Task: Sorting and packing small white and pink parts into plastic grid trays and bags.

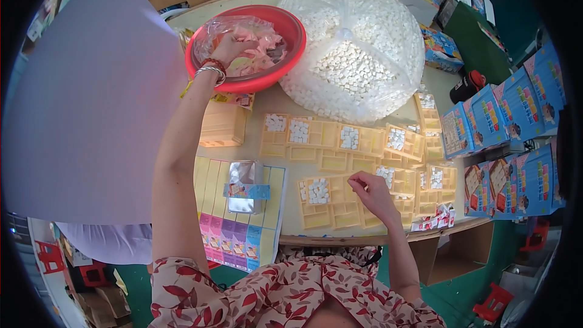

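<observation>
My left hand (pixel 231 48) reaches far forward into a red round basin (pixel 293 30) and its fingers close on the clear plastic bag of pink and pale pieces (pixel 258 45) lying in it. A bracelet sits on that wrist. My right hand (pixel 371 189) rests with pinched fingers on a pale yellow plastic tray (pixel 331 209) with compartments near the table's front edge. One compartment of that tray holds small white blocks (pixel 316 191). Whether the pinched fingers hold a piece I cannot tell.
More yellow trays (pixel 340 140), some with white blocks, lie in a row across the table. A big clear bag of white blocks (pixel 352 54) stands behind. A silver packet (pixel 245 185) lies on coloured printed sheets (pixel 237 231). Blue boxes (pixel 504 115) stand at right.
</observation>
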`<state>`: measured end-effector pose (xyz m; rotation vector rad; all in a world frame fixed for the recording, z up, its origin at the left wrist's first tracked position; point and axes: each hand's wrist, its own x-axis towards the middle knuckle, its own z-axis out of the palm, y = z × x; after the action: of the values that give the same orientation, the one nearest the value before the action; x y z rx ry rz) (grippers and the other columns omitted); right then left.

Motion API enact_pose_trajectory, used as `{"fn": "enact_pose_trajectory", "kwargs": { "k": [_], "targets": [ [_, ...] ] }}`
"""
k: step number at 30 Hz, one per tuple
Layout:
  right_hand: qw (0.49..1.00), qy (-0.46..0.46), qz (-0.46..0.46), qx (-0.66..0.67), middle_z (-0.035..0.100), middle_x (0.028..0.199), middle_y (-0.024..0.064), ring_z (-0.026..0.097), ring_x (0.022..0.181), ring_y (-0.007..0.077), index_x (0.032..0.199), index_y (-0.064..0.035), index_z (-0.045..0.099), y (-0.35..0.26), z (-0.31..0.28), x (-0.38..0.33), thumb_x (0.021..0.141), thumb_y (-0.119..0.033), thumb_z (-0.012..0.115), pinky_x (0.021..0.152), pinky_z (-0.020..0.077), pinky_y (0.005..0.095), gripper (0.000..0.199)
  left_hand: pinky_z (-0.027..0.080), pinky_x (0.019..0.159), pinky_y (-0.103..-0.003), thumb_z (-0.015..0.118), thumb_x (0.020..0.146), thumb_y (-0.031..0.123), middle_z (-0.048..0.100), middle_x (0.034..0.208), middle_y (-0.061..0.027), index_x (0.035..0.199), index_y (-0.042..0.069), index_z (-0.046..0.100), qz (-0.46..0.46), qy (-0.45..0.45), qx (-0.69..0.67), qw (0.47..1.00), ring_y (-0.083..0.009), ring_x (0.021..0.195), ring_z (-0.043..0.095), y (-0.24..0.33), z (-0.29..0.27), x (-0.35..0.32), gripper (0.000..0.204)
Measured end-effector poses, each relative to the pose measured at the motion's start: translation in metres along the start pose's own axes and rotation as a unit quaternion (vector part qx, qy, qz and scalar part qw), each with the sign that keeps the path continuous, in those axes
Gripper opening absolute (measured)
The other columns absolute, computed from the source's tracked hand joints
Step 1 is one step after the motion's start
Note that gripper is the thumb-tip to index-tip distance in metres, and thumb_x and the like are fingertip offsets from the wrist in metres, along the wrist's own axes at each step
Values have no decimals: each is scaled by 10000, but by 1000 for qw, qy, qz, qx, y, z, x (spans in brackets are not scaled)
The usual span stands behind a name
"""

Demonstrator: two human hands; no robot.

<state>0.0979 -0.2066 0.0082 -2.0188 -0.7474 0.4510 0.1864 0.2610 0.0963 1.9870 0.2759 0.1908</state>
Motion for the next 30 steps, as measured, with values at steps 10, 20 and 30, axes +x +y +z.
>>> {"fn": "enact_pose_trajectory", "kwargs": {
  "k": [10,20,30],
  "targets": [
    [985,95,-47,140,555,742,-28,498,639,45,1035,-23,602,-65,-22,53,851,-101,596,530,389,171,200,518,642,-203,634,811,72,646,908,-75,793,32,617,-20,-69,-212,975,-135,781,639,82,41,-104,48],
    [959,-65,-104,255,612,826,10,535,686,59,1028,-21,612,-80,49,105,846,-142,610,593,432,210,219,503,587,-204,651,819,122,645,814,-50,839,24,602,-74,-117,-241,960,-99,714,631,31,117,-218,111],
    [983,-49,-175,-25,640,880,62,579,798,191,951,-98,656,-28,97,127,887,-276,531,672,444,310,226,490,640,-207,621,834,84,625,926,-104,825,-9,602,-117,-11,-324,939,-145,751,628,-5,142,-298,95]
  ]
}}
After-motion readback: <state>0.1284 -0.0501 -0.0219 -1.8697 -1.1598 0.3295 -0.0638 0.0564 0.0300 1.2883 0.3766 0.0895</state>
